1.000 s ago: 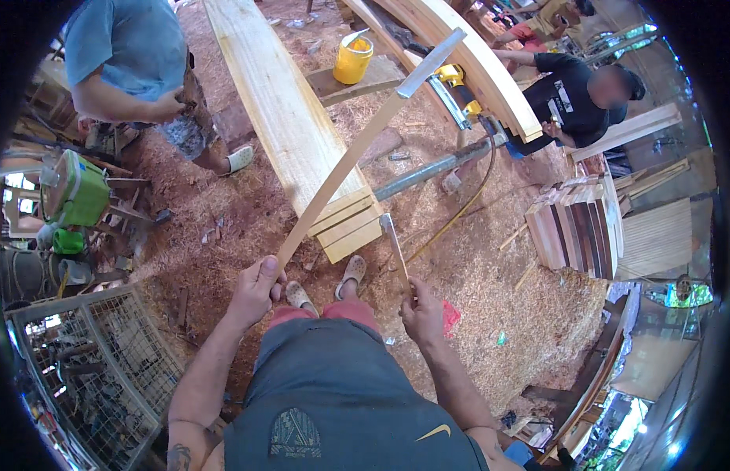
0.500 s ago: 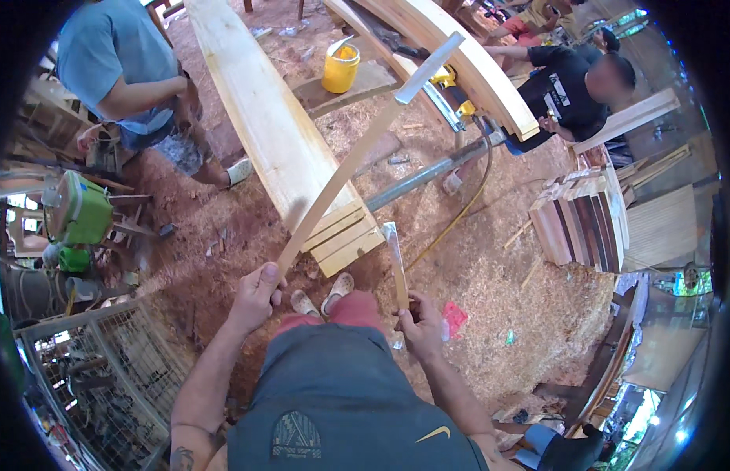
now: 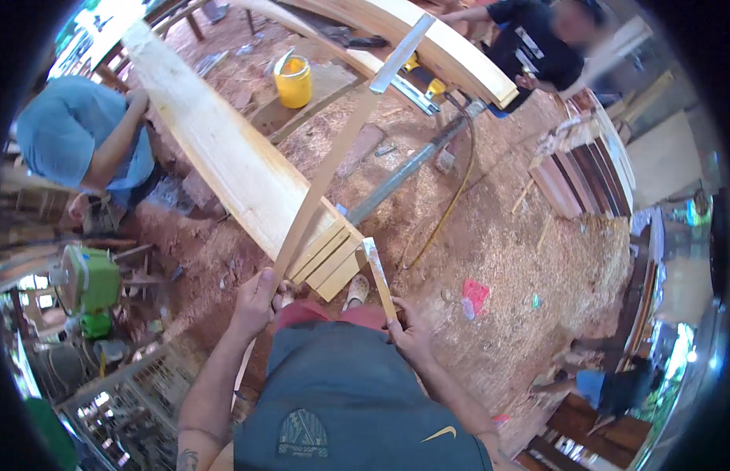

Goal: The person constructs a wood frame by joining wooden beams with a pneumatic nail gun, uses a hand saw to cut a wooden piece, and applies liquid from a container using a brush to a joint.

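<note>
My left hand [image 3: 256, 304] is closed around a long, thin, slightly bent wooden strip [image 3: 322, 174]. The strip slants up and away to the right, ending in a pale, shiny tip, and a pale length shows below the hand too. My right hand [image 3: 409, 331] grips a short flat stick [image 3: 385, 289] whose far end is coated or wrapped in something whitish; which of these, I cannot tell. Just beyond both hands lies the near end of a stack of long, pale wooden boards [image 3: 231, 153]. In the picture the long strip crosses over these boards.
A yellow bucket [image 3: 294, 88] stands beyond the boards, near a metal pipe [image 3: 408, 169] and a yellow power tool [image 3: 424, 81]. A person in blue [image 3: 74, 137] is at the left, another in black [image 3: 529, 47] at the far right. Stacked wood [image 3: 580, 177] sits right, and a hose [image 3: 459, 196] crosses the shavings.
My view has shifted, and the boards' near end now appears lower and further left. The person in blue has bent down toward the boards. Both hands keep their sticks.
</note>
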`<state>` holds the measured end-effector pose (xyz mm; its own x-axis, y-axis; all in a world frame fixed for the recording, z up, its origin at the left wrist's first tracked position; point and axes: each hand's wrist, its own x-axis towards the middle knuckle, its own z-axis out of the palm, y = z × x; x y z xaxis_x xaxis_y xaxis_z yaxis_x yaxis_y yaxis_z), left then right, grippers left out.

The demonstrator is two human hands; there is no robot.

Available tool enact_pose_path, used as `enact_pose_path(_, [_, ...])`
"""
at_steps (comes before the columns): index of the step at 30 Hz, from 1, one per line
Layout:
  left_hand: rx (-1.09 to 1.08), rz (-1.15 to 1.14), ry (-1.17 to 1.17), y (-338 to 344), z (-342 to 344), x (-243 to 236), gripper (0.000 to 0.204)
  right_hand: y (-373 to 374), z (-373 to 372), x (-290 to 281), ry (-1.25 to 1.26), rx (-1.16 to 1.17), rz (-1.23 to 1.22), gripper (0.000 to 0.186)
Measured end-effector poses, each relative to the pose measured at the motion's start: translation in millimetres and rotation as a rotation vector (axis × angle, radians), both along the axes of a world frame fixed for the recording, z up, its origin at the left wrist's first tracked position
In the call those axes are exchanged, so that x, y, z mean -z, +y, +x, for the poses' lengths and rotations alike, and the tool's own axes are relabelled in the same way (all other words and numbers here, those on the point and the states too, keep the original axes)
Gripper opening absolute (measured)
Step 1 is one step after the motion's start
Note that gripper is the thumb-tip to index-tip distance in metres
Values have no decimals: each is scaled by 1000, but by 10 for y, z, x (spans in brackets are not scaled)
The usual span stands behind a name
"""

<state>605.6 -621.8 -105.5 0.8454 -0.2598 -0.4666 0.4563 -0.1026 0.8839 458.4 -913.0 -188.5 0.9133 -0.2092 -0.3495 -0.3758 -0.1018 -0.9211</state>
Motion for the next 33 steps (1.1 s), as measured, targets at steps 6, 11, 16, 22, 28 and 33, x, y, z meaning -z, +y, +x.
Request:
enact_pose_path(6, [149,-26,29,303,388,156,51,611,-103,138,-20,201,-91,41])
enact_pose_path(11, [329,-63,46,557,695,157,48,1145,21,2,40,483,-43,36])
enact_pose_path(16, [391,-85,-42,714,820,241,49,1466,137,11,48,619,-137,36])
enact_pose_path(22, [463,-72,-32,784,854,181,49,1581,185,156,25,696,-244,36])
enact_pose_path(28, [522,-57,0,860,891,229,51,1587,182,269,22,611,-491,39])
enact_pose_path(33, [517,-63,-67,872,882,257,52,1575,286,52,27,617,-555,39])
